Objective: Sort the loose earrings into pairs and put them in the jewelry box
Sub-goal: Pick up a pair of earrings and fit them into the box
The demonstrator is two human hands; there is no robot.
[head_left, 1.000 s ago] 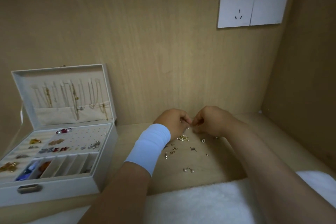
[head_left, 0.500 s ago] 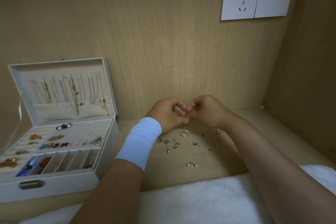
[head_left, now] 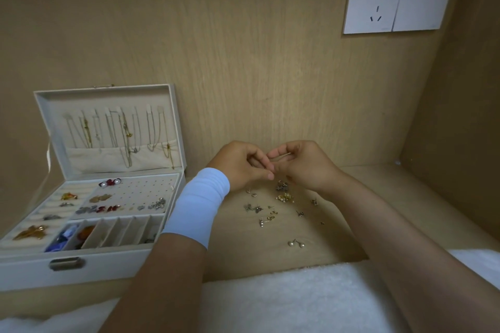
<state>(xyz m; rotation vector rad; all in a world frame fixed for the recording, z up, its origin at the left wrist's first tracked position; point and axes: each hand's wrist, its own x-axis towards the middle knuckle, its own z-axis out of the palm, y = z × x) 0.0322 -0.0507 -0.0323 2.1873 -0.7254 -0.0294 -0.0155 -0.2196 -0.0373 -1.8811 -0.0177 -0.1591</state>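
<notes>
Holding earrings (head_left: pixel 108 208), necklaces (head_left: pixel 124 138) in lid (head_left: pixel 54 105): jewelry box (head_left: pixel 108 259). Left hand (head_left: pixel 240 165), right hand (head_left: pixel 308 167) grips pinched fingertip-to-fingertip, seemingly on something tiny.

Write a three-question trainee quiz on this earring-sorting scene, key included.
1. True or false: the jewelry box stands open, to the left of the left hand.
2. Where do the two pearl studs lie?
A) inside the box
B) on the table, nearer the person than the other loose earrings
C) hanging in the lid
3. Fill in: the white band is worn on the ___ forearm.
Key: 1 true; 2 B; 3 left.
</notes>
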